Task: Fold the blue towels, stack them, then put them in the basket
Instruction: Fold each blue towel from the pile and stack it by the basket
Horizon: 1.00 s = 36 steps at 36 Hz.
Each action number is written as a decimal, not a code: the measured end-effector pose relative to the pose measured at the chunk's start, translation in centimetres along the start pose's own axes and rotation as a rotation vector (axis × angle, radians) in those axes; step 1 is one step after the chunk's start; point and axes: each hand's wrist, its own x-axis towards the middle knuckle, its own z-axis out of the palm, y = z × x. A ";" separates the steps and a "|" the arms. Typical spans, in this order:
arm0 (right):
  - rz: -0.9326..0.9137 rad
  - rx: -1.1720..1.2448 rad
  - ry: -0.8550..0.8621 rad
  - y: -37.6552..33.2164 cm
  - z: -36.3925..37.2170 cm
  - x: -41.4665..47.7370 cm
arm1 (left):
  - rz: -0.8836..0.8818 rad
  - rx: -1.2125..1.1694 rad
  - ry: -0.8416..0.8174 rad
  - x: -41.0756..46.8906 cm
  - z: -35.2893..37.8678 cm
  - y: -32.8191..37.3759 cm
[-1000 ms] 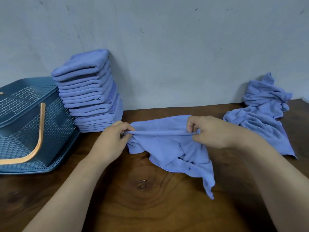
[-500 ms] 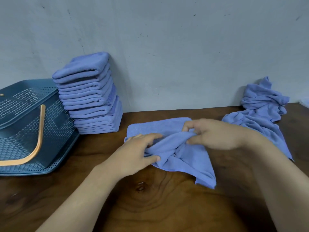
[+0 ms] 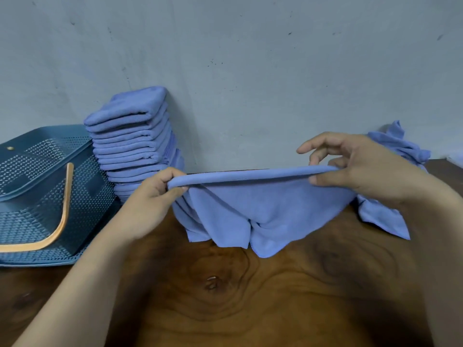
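A blue towel (image 3: 263,211) hangs stretched between my hands above the wooden table (image 3: 250,296), its lower folds touching the wood. My left hand (image 3: 152,199) pinches the towel's upper left end. My right hand (image 3: 355,166) pinches the upper right end between thumb and fingers, the other fingers raised. A tall stack of folded blue towels (image 3: 132,136) stands against the wall at the left. The blue perforated basket (image 3: 32,196) with an orange handle (image 3: 60,221) lies tipped beside the stack. A heap of unfolded blue towels (image 3: 390,216) lies behind my right hand, partly hidden.
A grey wall (image 3: 250,71) closes off the back of the table. The basket fills the left side up to the frame edge.
Both hands have lifted the towel off the table and spread apart, pulling its upper edge taut. Half a second ago the towel lay bunched on the wood under my hands.
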 end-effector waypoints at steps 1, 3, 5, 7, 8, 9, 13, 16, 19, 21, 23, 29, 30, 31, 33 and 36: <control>0.009 0.017 -0.015 -0.2 -0.1 -0.1 | -0.010 -0.003 -0.032 -0.1 -0.2 -0.1; 0.026 0.069 -0.095 -0.5 -0.1 -0.4 | -0.022 -0.060 -0.126 -0.4 -0.5 0.1; 0.061 0.110 -0.199 -0.7 0.3 -0.6 | -0.055 -0.142 -0.300 -0.8 -0.7 0.4; 0.084 0.098 -0.334 -0.9 1.0 -0.6 | -0.128 -0.170 -0.485 -1.2 -0.8 0.5; 0.095 0.078 -0.415 -1.0 1.3 -0.7 | -0.170 -0.143 -0.541 -1.3 -0.7 0.5; 0.108 0.057 -0.497 -1.0 1.7 -0.7 | -0.208 -0.113 -0.573 -1.3 -0.6 0.4; 0.148 -0.013 -0.693 -1.0 2.8 -0.6 | -0.253 0.016 -0.509 -1.1 1.1 1.1; 0.154 -0.035 -0.606 -0.3 3.3 -0.2 | -0.224 0.176 -0.343 -1.0 3.6 2.2; 0.196 -0.106 -0.473 1.1 4.0 0.6 | -0.148 0.272 -0.238 -1.3 6.1 3.7; 0.223 -0.222 -0.434 2.4 4.6 1.3 | -0.146 0.243 -0.310 -1.7 8.1 4.7; 0.228 -0.321 -0.415 3.7 5.6 1.9 | -0.177 0.217 -0.400 -2.6 10.3 5.5; 0.234 -0.469 -0.553 5.2 8.9 2.7 | -0.045 0.464 -0.549 -3.9 14.1 4.8; 0.232 -0.454 -0.579 5.3 9.2 2.8 | -0.036 0.447 -0.569 -3.8 13.9 4.8; 0.232 -0.438 -0.602 5.4 9.3 2.8 | -0.038 0.413 -0.589 -3.7 13.7 4.7; 0.262 -0.368 -0.652 5.1 8.8 2.6 | -0.068 0.360 -0.651 -3.5 12.7 4.7; 0.315 -0.239 -0.727 3.7 6.8 1.8 | -0.084 0.315 -0.777 -3.1 10.3 5.0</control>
